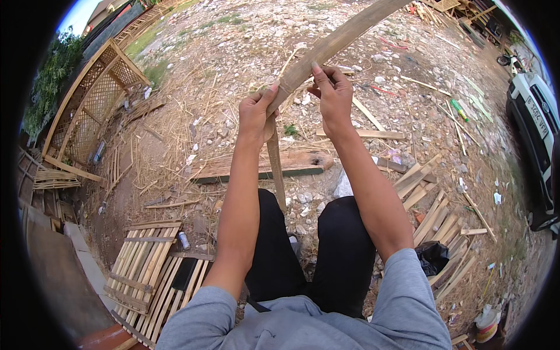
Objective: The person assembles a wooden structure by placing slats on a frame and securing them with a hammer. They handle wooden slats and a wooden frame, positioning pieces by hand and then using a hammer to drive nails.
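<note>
A long, broad bamboo strip [344, 38] rises from my hands toward the upper right and runs out of the picture. My left hand [255, 116] is closed around its lower end, thumb laid on top. Just right of it, my right hand [335, 99] has its thumb against the strip's edge, with the fingers curled in behind. Below my left hand, a narrower brown length [275, 166] hangs down toward my knees; whether it is part of the same strip I cannot tell. Beneath lies a thick wooden plank [262, 165] on the ground.
Slatted wooden panels [143, 262] lie at lower left, and a lattice frame [96, 99] leans at far left. Loose wooden slats [443, 224] and a black plastic bag [433, 256] are to my right. A white car [534, 122] stands at the right edge. Rubble covers the ground.
</note>
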Action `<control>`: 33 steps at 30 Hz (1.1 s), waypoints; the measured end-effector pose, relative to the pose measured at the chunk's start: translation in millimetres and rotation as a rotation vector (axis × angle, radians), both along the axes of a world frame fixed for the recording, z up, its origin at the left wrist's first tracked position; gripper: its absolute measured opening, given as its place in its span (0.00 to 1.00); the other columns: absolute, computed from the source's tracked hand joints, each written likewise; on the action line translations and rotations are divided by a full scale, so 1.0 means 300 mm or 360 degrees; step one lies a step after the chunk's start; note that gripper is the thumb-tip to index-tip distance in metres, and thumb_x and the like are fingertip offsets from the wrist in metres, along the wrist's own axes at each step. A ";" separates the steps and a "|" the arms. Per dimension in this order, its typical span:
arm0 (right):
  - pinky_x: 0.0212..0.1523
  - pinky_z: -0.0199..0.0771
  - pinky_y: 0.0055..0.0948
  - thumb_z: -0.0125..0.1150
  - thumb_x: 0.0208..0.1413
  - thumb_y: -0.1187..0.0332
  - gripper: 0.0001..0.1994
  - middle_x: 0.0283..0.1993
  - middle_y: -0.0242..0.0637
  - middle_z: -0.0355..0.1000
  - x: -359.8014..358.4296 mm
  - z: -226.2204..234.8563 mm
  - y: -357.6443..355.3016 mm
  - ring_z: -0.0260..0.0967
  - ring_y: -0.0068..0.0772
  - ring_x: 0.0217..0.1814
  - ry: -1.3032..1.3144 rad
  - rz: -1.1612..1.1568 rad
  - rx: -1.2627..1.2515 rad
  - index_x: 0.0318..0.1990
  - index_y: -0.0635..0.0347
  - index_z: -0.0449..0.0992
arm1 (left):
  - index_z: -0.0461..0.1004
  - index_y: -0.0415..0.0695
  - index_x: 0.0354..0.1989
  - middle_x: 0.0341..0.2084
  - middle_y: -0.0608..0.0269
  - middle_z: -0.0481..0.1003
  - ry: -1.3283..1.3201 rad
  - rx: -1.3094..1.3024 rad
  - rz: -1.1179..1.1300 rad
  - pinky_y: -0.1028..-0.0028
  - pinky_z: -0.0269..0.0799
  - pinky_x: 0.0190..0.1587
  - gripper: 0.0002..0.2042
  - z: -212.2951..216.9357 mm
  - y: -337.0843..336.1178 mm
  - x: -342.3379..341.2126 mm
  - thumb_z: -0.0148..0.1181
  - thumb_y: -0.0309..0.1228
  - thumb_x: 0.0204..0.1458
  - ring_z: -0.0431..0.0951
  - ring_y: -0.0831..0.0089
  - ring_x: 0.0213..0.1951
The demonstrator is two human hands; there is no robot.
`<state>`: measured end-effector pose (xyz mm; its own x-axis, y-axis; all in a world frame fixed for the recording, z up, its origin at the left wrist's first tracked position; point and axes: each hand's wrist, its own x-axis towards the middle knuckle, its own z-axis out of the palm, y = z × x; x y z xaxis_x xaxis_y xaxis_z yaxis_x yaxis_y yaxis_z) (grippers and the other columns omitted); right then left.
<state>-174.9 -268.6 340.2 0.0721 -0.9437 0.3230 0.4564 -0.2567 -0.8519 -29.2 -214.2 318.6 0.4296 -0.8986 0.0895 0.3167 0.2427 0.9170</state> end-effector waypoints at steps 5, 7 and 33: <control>0.31 0.75 0.21 0.60 0.59 0.59 0.14 0.31 0.30 0.70 -0.047 0.039 -0.004 0.66 0.16 0.30 -0.0029 0.0078 -0.0086 0.41 0.62 0.73 | 0.76 0.39 0.27 0.20 0.67 0.72 -0.0059 0.0023 -0.0041 0.81 0.67 0.21 0.12 -0.010 0.017 0.011 0.65 0.36 0.52 0.68 0.82 0.19; 0.30 0.77 0.21 0.58 0.60 0.57 0.14 0.30 0.29 0.69 -0.081 0.061 -0.005 0.66 0.16 0.29 -0.0038 0.0006 -0.0050 0.39 0.61 0.72 | 0.76 0.40 0.27 0.20 0.68 0.72 -0.0078 0.0025 -0.0063 0.81 0.67 0.21 0.12 -0.009 0.019 0.004 0.65 0.37 0.52 0.68 0.82 0.19; 0.21 0.50 0.27 0.45 0.67 0.58 0.22 0.16 0.28 0.56 -0.119 0.187 -0.082 0.49 0.19 0.19 0.0204 -0.1070 -0.0618 0.23 0.64 0.67 | 0.77 0.41 0.33 0.17 0.69 0.72 -0.0714 0.0052 -0.0092 0.80 0.65 0.24 0.14 -0.010 0.030 -0.053 0.56 0.40 0.59 0.72 0.82 0.20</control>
<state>-210.6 -293.1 396.5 -0.4155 -0.6191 0.6664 0.0019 -0.7332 -0.6800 -45.2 -205.3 315.5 0.3038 -0.9254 0.2267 -0.1017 0.2051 0.9734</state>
